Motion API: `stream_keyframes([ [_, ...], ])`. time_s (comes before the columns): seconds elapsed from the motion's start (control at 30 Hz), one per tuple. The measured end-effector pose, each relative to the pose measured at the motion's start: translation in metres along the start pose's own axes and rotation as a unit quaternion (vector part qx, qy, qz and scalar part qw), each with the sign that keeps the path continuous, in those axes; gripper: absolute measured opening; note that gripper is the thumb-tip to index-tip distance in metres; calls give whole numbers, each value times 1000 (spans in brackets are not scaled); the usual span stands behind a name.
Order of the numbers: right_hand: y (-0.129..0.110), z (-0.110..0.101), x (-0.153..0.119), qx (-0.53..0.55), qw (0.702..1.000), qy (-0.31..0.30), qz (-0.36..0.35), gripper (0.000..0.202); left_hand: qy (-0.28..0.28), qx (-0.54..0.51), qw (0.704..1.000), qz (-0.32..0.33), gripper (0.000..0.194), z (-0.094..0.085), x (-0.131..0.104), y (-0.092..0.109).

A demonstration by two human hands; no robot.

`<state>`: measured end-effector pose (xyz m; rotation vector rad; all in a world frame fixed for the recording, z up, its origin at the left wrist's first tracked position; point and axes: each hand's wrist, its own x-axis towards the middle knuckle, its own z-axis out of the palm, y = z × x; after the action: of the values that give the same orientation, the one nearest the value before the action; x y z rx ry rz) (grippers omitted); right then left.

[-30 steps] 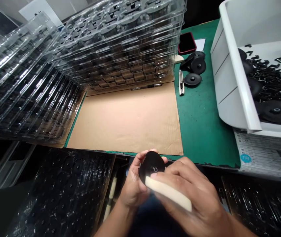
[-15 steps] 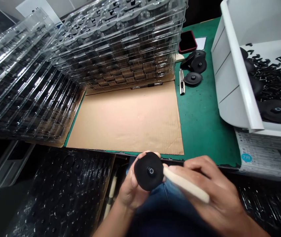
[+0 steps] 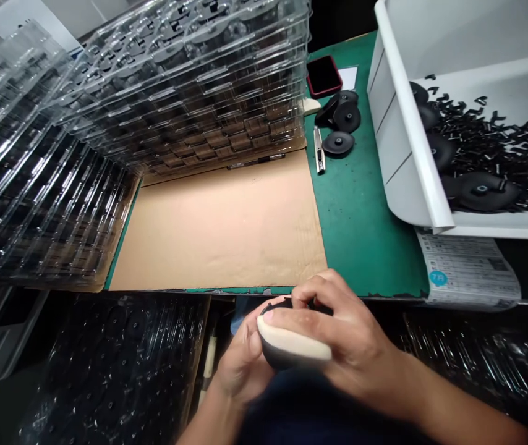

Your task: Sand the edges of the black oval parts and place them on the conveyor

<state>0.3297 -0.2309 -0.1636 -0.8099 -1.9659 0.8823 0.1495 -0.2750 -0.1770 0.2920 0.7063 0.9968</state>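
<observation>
Low in the view, just off the table's front edge, my left hand [image 3: 245, 355] is closed round a black disc [image 3: 276, 357]. My right hand [image 3: 342, 327] pinches a cream-coloured, blade-shaped piece [image 3: 294, 342], which lies across the disc and covers much of its face. The fingertips of my right hand reach the disc's far rim. Where exactly the piece touches the disc is hard to make out.
Clear plastic trays [image 3: 190, 80] stand stacked behind a cardboard sheet [image 3: 217, 228]. On the green table [image 3: 361, 228] lie a cutter [image 3: 319, 151], several black discs [image 3: 338, 143] and a red-edged case [image 3: 324, 76]. A white bin [image 3: 412, 117] holds small black parts [image 3: 486, 139].
My right hand has moved left with the cream piece, from beside the disc to across it. The disc has tilted, and its centre is now covered. The whole view has shifted.
</observation>
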Motion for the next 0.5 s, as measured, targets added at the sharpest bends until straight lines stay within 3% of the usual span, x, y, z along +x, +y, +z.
stream_keyframes([
  [0.17,7,-5,-6,-77,997,15,27,43,37,35,998,-34,56,3,-2,1],
  [0.37,3,-1,-1,-49,999,9,-4,43,63,43,997,-21,56,1,-2,-1],
  [0.5,10,-3,-4,-103,995,9,17,39,74,45,996,-32,57,-1,-3,0],
])
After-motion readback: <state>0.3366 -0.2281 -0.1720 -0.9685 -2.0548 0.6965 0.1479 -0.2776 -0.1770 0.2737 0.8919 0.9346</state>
